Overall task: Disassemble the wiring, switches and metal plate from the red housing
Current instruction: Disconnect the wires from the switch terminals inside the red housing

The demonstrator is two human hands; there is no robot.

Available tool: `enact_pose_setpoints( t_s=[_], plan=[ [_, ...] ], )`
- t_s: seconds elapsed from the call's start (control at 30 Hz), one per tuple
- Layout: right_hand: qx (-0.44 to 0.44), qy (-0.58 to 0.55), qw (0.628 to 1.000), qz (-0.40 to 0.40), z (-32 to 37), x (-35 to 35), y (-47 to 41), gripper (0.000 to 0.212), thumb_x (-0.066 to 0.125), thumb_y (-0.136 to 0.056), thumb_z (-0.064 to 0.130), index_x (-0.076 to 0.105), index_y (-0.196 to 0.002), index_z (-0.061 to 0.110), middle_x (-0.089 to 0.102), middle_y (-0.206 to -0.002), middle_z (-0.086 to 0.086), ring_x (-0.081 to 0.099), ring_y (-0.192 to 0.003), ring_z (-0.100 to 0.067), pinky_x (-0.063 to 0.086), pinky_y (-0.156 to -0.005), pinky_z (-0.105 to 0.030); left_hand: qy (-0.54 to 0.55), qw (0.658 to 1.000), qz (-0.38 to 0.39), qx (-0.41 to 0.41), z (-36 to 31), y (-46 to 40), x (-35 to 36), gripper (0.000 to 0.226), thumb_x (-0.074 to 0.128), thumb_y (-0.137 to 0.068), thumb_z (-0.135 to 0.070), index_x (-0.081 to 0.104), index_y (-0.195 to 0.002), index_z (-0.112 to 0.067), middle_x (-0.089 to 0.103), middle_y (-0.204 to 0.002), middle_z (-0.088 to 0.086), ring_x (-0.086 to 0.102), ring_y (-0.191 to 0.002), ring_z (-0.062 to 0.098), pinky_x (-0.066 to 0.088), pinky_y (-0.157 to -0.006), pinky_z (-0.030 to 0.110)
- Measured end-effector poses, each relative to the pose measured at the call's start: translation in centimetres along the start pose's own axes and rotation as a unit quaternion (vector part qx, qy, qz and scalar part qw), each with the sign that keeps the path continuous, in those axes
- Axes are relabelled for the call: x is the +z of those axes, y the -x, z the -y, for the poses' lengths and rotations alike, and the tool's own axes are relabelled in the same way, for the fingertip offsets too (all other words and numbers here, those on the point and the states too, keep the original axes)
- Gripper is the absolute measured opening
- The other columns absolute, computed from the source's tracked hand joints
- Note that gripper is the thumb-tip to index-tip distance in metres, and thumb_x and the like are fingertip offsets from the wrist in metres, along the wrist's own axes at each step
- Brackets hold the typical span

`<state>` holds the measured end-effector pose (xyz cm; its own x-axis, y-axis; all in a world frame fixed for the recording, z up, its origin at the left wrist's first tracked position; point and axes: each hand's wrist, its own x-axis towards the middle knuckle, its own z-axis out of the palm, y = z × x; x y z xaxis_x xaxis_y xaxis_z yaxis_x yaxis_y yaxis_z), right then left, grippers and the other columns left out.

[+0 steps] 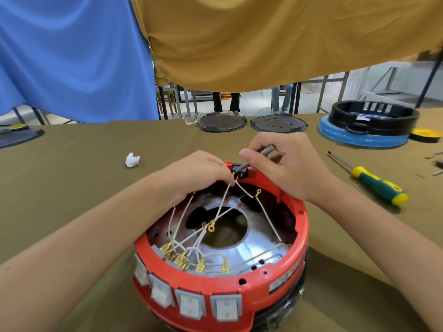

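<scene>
A round red housing (271, 279) sits on the table in front of me. Several grey rocker switches (190, 305) line its near wall. Inside lies a shiny metal plate (244, 252) with a round hole, crossed by white wires (182, 212) ending in brass terminals (200, 268). My left hand (199, 172) pinches wires at the far rim, next to a small black connector block (239, 170). My right hand (287, 166) grips a thin grey metal tool (266, 150), its tip at that block.
A green and yellow screwdriver (376, 185) lies right of the housing. A white crumpled scrap (131, 160) lies to the left. Two dark round plates (220, 123) and a black ring on a blue base (366, 125) stand at the far edge. Blue and tan cloths hang behind.
</scene>
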<state>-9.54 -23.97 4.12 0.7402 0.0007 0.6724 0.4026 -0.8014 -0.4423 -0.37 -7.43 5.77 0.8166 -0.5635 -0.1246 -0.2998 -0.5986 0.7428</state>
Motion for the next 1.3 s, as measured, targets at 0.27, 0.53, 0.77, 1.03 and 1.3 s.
enact_pose_setpoints(
  t_s=[0.27,0.53,0.77,1.03,1.3],
  plan=[
    [-0.048,0.067,0.996,0.046,0.3,-0.3,-0.2,0.018,0.068,-0.094,0.030,0.074,-0.087,0.014,0.069,-0.077,0.003,0.063,-0.073,-0.014,0.051,-0.068,-0.038,-0.003,1.000,0.004,0.003,-0.1,0.0,-0.1,0.008,0.076,-0.078,-0.023,0.079,-0.070,-0.023,0.070,-0.083,-0.004,0.062,-0.089,0.017,0.045,-0.076,0.029],
    [0.086,-0.164,0.983,-0.013,-1.3,0.5,-0.1,0.018,0.067,-0.094,0.016,0.070,-0.084,0.002,0.070,-0.069,-0.008,0.067,-0.065,-0.015,0.052,-0.059,-0.023,0.000,1.000,0.003,0.009,0.1,-0.1,-0.1,0.011,0.075,-0.079,-0.023,0.079,-0.069,-0.024,0.072,-0.089,-0.007,0.062,-0.095,0.014,0.044,-0.080,0.028],
    [0.139,-0.217,0.966,-0.014,-1.6,0.5,-0.2,0.024,0.064,-0.096,0.018,0.067,-0.087,-0.003,0.069,-0.070,-0.012,0.063,-0.063,-0.016,0.052,-0.060,-0.023,0.001,1.000,0.005,0.009,0.1,-0.1,-0.1,0.011,0.074,-0.079,-0.022,0.078,-0.069,-0.024,0.073,-0.094,-0.004,0.061,-0.100,0.016,0.043,-0.083,0.028],
    [0.033,-0.081,0.996,0.005,-0.6,0.3,0.0,0.020,0.067,-0.094,0.024,0.070,-0.083,0.008,0.068,-0.072,-0.007,0.064,-0.067,-0.029,0.052,-0.064,-0.051,-0.002,1.000,0.005,0.009,0.0,0.0,-0.1,0.012,0.073,-0.080,-0.022,0.079,-0.070,-0.023,0.072,-0.089,-0.008,0.061,-0.098,0.014,0.044,-0.084,0.028],
    [0.131,-0.264,0.955,-0.024,-2.1,0.8,0.0,0.026,0.062,-0.096,0.013,0.064,-0.089,-0.013,0.067,-0.066,-0.010,0.060,-0.061,-0.011,0.048,-0.063,-0.019,0.003,1.000,0.009,0.010,0.1,0.0,-0.1,0.010,0.074,-0.080,-0.021,0.078,-0.071,-0.021,0.072,-0.094,-0.001,0.060,-0.097,0.016,0.041,-0.075,0.027]
  ],
)
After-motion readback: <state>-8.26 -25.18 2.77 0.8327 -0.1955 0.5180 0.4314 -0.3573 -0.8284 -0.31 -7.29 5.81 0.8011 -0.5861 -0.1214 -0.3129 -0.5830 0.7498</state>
